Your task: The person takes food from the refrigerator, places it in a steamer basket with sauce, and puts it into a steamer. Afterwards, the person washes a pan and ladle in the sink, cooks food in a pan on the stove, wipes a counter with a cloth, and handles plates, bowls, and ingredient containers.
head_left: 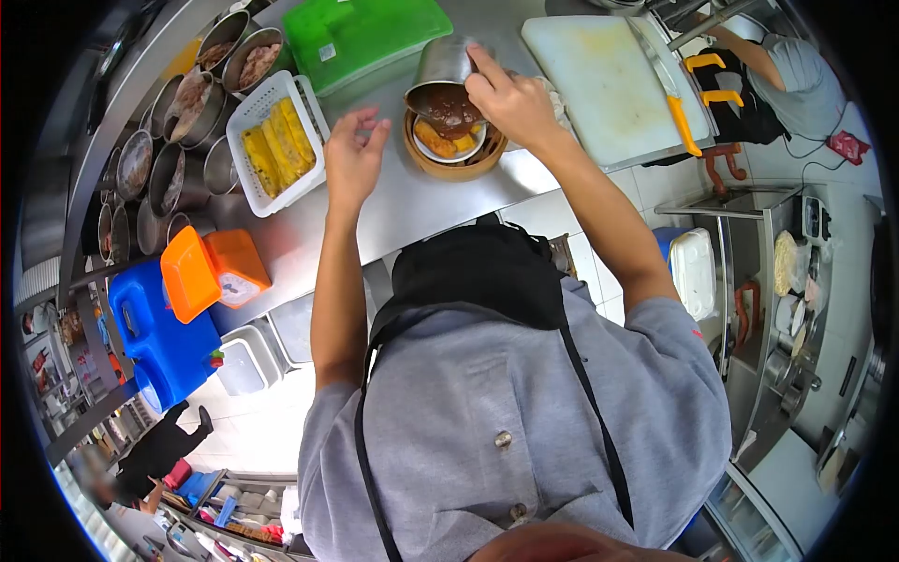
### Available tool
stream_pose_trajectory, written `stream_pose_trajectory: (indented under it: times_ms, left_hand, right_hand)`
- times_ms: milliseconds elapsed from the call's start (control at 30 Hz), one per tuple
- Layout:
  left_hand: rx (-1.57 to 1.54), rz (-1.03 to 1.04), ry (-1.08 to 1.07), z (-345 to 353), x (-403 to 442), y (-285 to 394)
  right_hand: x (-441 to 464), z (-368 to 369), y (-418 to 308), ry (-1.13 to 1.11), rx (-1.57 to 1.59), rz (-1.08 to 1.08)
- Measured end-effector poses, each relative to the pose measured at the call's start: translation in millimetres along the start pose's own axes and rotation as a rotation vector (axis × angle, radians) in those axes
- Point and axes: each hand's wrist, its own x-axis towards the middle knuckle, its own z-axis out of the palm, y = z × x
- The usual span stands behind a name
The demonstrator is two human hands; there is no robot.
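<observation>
My right hand (pixel 513 101) grips a metal cup (pixel 440 64), tipped over with its mouth facing down toward me. Brown, saucy food (pixel 451 107) shows at the cup's mouth, above a small white dish (pixel 426 148) that holds orange-yellow pieces (pixel 438 140). The dish sits inside a round bamboo steamer basket (pixel 459 172) on the steel counter. To the left of the steamer, my left hand (pixel 356 155) hovers with fingers apart and nothing in it. Close by it stands a white plastic basket (pixel 245 126) with yellow rolls (pixel 286 145) lying in it.
A green lid or board (pixel 365 37) lies behind the steamer. On the right, a knife with an orange handle (pixel 682 124) rests on a white cutting board (pixel 599 103). Several metal cups (pixel 220 167) of food crowd the left, near an orange scale (pixel 234 267). Other people (pixel 807 89) stand farther off.
</observation>
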Motion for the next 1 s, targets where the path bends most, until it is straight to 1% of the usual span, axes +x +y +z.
stream_pose_trajectory:
  times_ms: [67,233,300,333,400,433,467,500,533,567,600,667,700,733,767,800,867,933,967,1000]
  left_hand:
    - [-0.033,-0.062,-0.004,2.1,-0.7,-4.9]
    - [-0.028,-0.083,0.021,7.8,-7.2,-14.8]
    - [-0.027,-0.090,0.027,9.8,-9.0,-17.6]
    - [-0.053,-0.111,0.028,11.2,-9.6,-19.6]
    - [-0.076,-0.134,0.033,12.5,-12.8,-22.8]
    - [-0.071,-0.154,0.034,13.1,-14.0,-24.0]
    - [-0.066,-0.175,0.034,13.5,-15.2,-25.3]
    - [-0.063,-0.178,0.037,13.8,-17.7,-23.0]
    - [-0.108,-0.230,0.026,14.7,-20.9,-20.4]
    - [-0.153,-0.280,0.014,15.2,-23.0,-17.8]
    - [-0.151,-0.281,0.018,16.1,-25.3,-18.9]
    - [-0.209,-0.349,0.011,20.6,-29.8,-25.0]
    - [-0.210,-0.347,0.016,24.5,-34.7,-34.6]
    - [-0.181,-0.315,0.019,28.8,-39.8,-48.5]
    - [-0.154,-0.268,0.028,31.8,-34.9,-56.3]
    - [-0.197,-0.313,0.015,33.1,-33.8,-51.5]
    - [-0.277,-0.383,-0.024,35.8,-38.1,-37.6]
    - [-0.335,-0.423,-0.039,44.5,-33.7,-38.4]
    - [-0.275,-0.414,-0.065,47.5,-29.9,-39.5]
    - [-0.337,-0.376,-0.059,56.7,-28.7,-53.6]
  right_hand:
    - [1.0,0.6,2.6,0.002,0.011,-0.011]
    - [3.1,3.8,8.1,0.002,0.073,-0.008]
    - [6.3,4.5,11.1,-0.023,0.158,0.100]
    - [5.2,8.6,14.8,-0.022,0.163,0.097]
    - [5.1,17.7,25.8,-0.052,0.283,0.288]
    - [7.9,20.6,31.6,-0.016,0.354,0.354]
    - [9.2,21.6,38.9,-0.015,0.360,0.352]
    - [10.9,19.7,46.1,-0.113,0.384,0.498]
    - [12.0,18.6,52.8,-0.212,0.407,0.643]
    - [12.0,18.7,58.2,-0.135,0.450,0.675]
    - [12.1,14.3,62.0,-0.135,0.454,0.673]
    - [14.1,5.8,69.5,-0.261,0.755,1.022]
    - [12.6,6.8,69.9,-0.194,0.898,1.088]
    - [15.0,-1.8,69.4,-0.189,0.900,1.078]
    - [21.0,-17.5,68.3,-0.212,0.971,1.090]
    - [28.2,-34.7,67.8,-0.231,1.040,1.097]
    - [49.0,-69.6,70.5,-0.299,1.060,1.053]
    - [77.1,-111.0,72.2,-0.318,1.081,0.963]
    - [93.4,-129.4,76.6,-0.316,1.070,0.886]
    - [107.7,-144.2,81.9,-0.324,1.058,0.818]
